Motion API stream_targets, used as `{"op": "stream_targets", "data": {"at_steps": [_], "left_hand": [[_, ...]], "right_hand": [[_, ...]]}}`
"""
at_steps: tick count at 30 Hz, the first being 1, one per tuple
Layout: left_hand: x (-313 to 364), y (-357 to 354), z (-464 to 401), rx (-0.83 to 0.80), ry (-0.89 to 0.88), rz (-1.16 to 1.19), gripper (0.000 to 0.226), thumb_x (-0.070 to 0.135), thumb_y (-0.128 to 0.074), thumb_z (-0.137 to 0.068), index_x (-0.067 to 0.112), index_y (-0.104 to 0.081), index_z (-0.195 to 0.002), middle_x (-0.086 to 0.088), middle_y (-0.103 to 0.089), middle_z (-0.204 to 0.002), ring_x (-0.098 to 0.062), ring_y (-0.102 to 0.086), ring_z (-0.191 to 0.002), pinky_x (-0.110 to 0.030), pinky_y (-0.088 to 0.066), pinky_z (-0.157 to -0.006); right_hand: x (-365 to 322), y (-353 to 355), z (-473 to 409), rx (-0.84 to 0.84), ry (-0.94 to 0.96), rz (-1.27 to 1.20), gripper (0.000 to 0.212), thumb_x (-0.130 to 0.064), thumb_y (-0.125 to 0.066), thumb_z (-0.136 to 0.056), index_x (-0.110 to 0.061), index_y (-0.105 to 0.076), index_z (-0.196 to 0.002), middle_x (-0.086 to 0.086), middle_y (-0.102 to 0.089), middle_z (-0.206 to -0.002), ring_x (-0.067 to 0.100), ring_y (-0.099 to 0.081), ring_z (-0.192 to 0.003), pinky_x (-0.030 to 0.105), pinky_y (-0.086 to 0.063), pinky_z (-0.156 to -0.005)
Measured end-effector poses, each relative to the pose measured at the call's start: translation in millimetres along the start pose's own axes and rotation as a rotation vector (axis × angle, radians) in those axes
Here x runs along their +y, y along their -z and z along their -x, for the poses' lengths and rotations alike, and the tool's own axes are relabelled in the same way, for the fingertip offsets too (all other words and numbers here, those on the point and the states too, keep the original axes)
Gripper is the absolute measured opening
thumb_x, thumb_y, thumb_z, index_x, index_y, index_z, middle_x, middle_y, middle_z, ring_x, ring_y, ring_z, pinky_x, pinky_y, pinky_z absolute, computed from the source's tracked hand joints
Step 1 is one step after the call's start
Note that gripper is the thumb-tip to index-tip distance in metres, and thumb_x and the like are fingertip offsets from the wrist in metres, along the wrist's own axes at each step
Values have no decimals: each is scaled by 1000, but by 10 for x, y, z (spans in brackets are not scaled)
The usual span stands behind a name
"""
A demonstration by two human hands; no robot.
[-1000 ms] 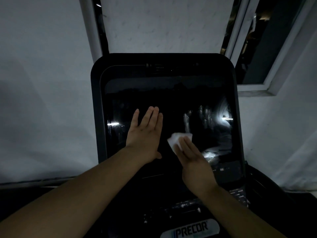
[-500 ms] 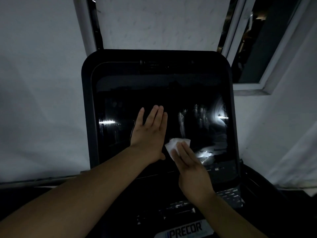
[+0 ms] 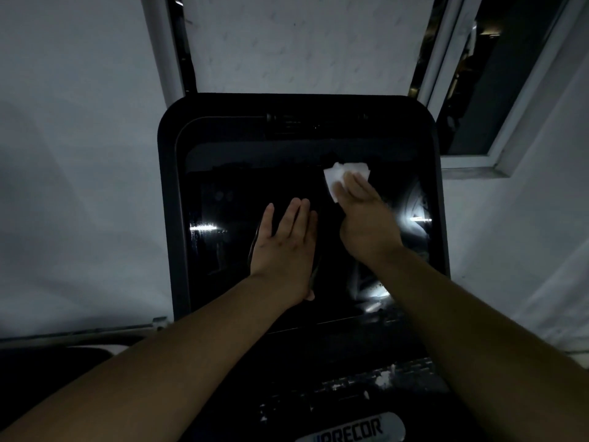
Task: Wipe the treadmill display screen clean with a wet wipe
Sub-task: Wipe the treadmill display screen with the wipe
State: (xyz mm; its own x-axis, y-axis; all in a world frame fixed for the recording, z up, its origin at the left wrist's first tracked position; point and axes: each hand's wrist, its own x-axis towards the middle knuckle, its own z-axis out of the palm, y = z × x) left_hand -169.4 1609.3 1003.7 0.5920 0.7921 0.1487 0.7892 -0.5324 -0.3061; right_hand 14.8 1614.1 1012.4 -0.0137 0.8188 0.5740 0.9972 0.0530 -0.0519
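Note:
The treadmill display screen (image 3: 242, 173) is a large glossy black panel in a dark rounded frame, tilted toward me, with faint light reflections. My right hand (image 3: 366, 218) presses a white wet wipe (image 3: 338, 175) flat against the upper middle of the screen; its fingers cover the wipe's lower part. My left hand (image 3: 283, 247) lies flat on the glass lower down and to the left, fingers spread slightly, holding nothing. The scene is dim.
Below the screen is the dark console with a keypad (image 3: 366, 381) and a grey PRECOR badge (image 3: 353, 430). A pale wall stands behind, with a window frame (image 3: 471, 161) at the upper right and a dark vertical gap (image 3: 181, 43) at the upper left.
My right hand has slid the wipe up the screen from beside my left hand to the upper middle. My left hand has stayed flat in about the same place.

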Motion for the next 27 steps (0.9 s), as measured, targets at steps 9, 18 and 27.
{"op": "stream_targets", "data": {"at_steps": [9, 18, 27], "left_hand": [[-23, -14, -10, -2, -10, 13, 143, 73, -71, -74, 6, 23, -158, -17, 32, -166, -30, 34, -151, -61, 15, -120], [70, -4, -3, 25, -5, 38, 144, 78, -69, -75, 6, 27, -156, -19, 35, -164, -30, 35, -151, -61, 16, -120], [240, -22, -182, 56, -67, 8, 140, 79, -64, -77, 6, 24, -157, -18, 32, -165, -31, 34, -151, -61, 15, -120]], "right_hand": [[-76, -70, 605, 11, 86, 16, 61, -7, -42, -78, 2, -49, -139, 22, -45, -148, 38, -33, -143, 44, -42, -109], [-144, -295, 1669, -54, 82, -88, 63, -3, -41, -79, -1, -49, -142, 18, -39, -154, 30, -28, -147, 38, -41, -111], [-93, -338, 1687, -38, 81, -130, 60, 0, -51, -82, -2, -49, -142, 15, -39, -155, 27, -26, -148, 39, -42, -110]]}}
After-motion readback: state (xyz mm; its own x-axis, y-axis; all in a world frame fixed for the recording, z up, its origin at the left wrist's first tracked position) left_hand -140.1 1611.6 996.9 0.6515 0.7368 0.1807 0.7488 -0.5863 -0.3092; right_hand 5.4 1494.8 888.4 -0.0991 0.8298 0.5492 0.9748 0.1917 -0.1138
